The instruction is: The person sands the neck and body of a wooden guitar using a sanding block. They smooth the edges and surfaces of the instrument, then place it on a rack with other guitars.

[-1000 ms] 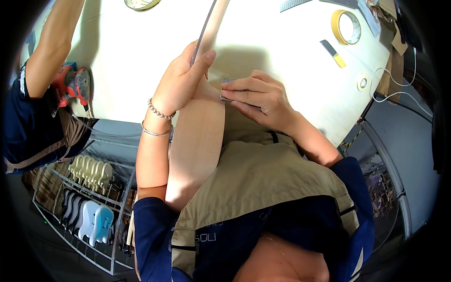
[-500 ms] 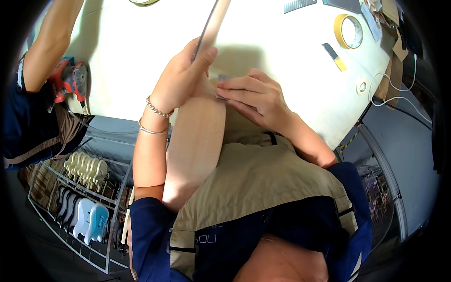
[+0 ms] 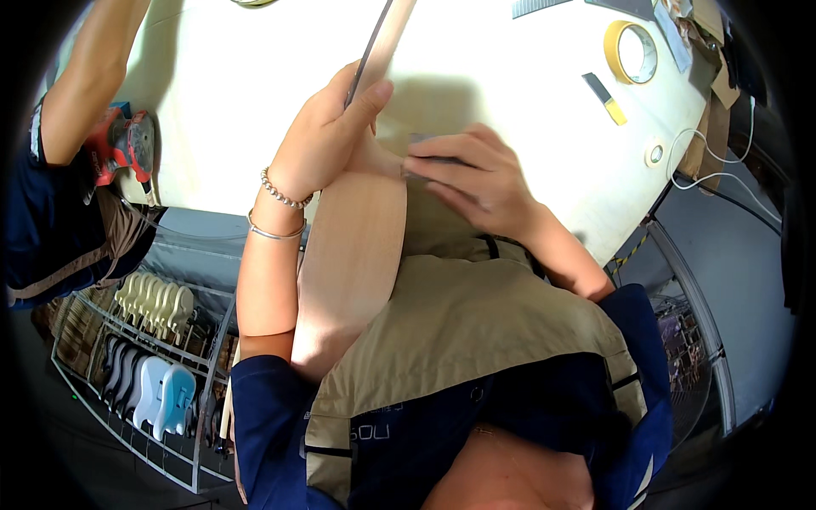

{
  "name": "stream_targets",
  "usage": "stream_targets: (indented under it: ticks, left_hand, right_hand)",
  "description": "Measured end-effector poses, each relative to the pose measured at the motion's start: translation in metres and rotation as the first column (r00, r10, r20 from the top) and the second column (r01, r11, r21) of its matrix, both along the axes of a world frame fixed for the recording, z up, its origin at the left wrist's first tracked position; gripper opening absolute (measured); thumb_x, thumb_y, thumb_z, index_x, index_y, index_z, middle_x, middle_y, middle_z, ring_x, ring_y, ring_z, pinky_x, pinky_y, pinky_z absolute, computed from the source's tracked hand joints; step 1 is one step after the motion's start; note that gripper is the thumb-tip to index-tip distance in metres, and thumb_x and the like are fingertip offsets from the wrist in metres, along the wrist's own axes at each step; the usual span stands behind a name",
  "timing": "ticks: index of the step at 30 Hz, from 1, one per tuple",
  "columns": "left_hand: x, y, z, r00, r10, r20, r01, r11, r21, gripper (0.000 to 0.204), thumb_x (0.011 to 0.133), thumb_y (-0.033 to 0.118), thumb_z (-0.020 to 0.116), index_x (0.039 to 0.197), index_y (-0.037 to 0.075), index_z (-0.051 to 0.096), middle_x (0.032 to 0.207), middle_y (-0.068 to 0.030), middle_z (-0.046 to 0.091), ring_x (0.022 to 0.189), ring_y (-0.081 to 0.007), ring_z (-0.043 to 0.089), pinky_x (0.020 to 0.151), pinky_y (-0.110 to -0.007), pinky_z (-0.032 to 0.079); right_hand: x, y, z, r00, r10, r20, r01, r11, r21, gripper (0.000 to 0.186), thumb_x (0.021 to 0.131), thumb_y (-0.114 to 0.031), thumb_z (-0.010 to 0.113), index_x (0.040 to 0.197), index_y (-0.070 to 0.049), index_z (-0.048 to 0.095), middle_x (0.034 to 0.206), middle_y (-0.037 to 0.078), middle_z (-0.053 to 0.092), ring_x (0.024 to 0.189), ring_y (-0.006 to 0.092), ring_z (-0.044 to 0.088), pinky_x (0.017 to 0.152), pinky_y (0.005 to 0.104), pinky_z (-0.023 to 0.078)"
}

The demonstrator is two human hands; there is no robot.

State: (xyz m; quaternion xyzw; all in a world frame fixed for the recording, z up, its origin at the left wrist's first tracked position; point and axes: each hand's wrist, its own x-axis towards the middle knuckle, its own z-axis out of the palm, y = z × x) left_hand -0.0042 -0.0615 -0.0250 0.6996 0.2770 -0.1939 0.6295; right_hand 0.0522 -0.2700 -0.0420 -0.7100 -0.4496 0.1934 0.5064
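Note:
An unfinished pale wooden guitar leans along my left forearm. Its body is tucked between that arm and my apron, and its neck, dark along one edge, rises past the top of the view. My left hand is wrapped round the neck just above the body. To the right, my right hand pinches a small folded grey piece that looks like sandpaper. Its edge is at or very close to the wood where neck and body meet; contact cannot be made out.
On the pale worktable are a yellow tape roll, a yellow-black cutter and a smaller roll. At left, a red sander lies beside another person's arm. Below, a wire rack holds several guitar bodies.
My right hand has shifted slightly right with the grey piece, its fingers a little more spread. My left hand and the guitar have barely moved.

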Motion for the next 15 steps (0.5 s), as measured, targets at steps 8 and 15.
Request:
stream_targets:
  ticks: [8,15]
  left_hand:
    - [0.000,-0.002,0.000,0.999,0.022,0.024,-0.022,1.000,0.010,0.041,0.092,0.038,0.051,0.106,0.000,0.056,0.075,-0.0022,0.054,0.069,-0.0104,0.050,0.062,-0.024,0.042]
    - [0.000,-0.001,0.003,0.999,-0.001,-0.043,0.002,1.000,0.018,0.042,0.092,0.038,0.052,0.106,-0.001,0.055,0.074,-0.0021,0.054,0.070,-0.0103,0.050,0.063,-0.024,0.043]
  right_hand:
    - [-0.002,0.003,-0.002,0.985,0.080,0.152,-0.076,0.997,-0.027,0.035,0.069,-0.003,0.070,0.103,-0.011,0.068,0.108,-0.001,0.062,0.072,0.0179,0.050,0.062,0.0284,0.043]
    - [0.004,-0.014,0.002,0.981,0.063,0.181,-0.040,0.990,-0.132,0.033,0.066,-0.006,0.071,0.099,-0.014,0.069,0.103,-0.001,0.062,0.066,0.0173,0.050,0.057,0.0275,0.044]
